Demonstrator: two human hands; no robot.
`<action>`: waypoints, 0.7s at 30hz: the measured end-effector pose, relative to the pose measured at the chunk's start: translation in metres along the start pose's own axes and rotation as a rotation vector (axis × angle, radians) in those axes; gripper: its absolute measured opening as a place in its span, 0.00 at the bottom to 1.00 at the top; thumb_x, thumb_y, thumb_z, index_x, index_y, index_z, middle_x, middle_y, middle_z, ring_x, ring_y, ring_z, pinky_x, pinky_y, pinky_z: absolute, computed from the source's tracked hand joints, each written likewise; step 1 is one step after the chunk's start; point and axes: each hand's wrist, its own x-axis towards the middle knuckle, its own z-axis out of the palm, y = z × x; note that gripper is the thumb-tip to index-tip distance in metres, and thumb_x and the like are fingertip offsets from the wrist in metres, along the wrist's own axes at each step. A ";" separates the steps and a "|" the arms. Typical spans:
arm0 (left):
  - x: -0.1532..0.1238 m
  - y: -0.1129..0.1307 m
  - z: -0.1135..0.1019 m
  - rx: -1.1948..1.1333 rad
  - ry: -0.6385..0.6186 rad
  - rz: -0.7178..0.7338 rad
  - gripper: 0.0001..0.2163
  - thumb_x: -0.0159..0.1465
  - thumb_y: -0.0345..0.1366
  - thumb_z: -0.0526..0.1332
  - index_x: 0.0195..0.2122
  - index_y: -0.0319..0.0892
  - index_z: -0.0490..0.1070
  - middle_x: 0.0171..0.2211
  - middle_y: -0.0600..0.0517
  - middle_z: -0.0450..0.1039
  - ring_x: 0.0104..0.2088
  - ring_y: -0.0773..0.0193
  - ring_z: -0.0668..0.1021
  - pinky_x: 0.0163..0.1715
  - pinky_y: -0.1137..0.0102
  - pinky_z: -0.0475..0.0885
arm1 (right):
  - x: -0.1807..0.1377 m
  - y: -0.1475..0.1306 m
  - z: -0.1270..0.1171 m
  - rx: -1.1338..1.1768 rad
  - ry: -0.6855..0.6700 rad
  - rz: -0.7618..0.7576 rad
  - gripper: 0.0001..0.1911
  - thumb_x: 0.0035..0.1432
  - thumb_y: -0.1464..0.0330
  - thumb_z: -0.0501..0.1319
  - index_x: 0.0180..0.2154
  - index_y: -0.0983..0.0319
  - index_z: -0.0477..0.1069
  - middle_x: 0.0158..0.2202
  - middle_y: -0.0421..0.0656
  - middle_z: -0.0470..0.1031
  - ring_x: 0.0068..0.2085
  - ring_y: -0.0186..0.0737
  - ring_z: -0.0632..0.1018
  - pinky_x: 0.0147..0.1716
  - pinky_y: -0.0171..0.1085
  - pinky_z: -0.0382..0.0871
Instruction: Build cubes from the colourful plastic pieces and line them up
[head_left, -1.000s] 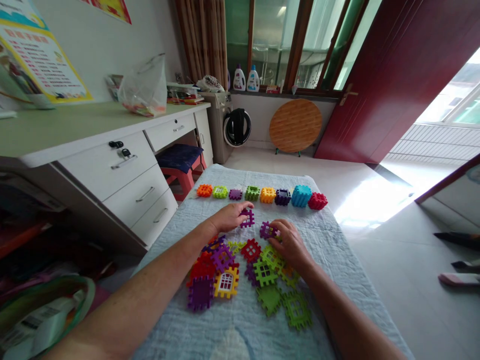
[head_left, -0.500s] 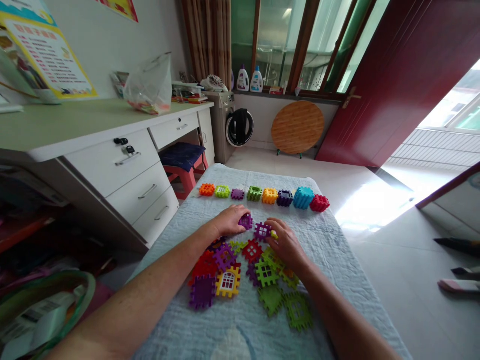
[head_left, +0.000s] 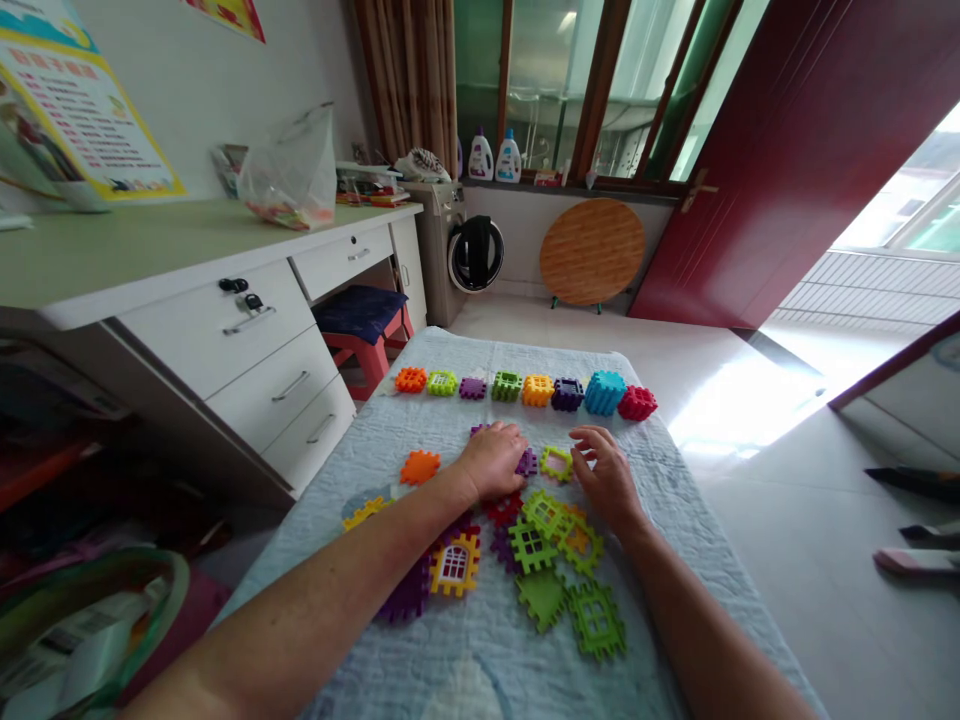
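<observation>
My left hand [head_left: 495, 462] reaches across the middle of the table, its thumb and fingers closed around the near side of a purple window tile [head_left: 528, 462]. Another purple piece [head_left: 480, 430] shows partly behind that hand. On the right, my right hand [head_left: 606, 478] is slightly curled with its fingers apart, holding nothing. Its thumb is beside a yellow-green frame tile [head_left: 556, 463]. Nearer to me lie green tiles [head_left: 532, 546], a partly covered red tile [head_left: 503, 508] and a yellow tile with a white window [head_left: 454, 562]. My left forearm hides some of the pile.
A row of small block cubes [head_left: 538, 390] in several colours stands along the far part of the cloth-covered table [head_left: 675, 600]. An orange tile [head_left: 420, 467] lies left of my forearm. A desk [head_left: 187, 235] is at the left, with a stool [head_left: 365, 320] beside it.
My left hand has moved right, from one purple piece to the purple window tile. My right hand has let that tile go and shifted right, beside the yellow-green frame tile.
</observation>
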 end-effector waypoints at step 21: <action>0.001 -0.070 -0.024 -0.041 -0.005 -0.154 0.24 0.45 0.44 0.68 0.43 0.44 0.71 0.42 0.48 0.71 0.44 0.53 0.72 0.44 0.66 0.67 | -0.001 0.009 0.001 0.028 -0.001 0.106 0.10 0.53 0.71 0.53 0.37 0.62 0.70 0.39 0.44 0.68 0.29 0.33 0.73 0.27 0.35 0.72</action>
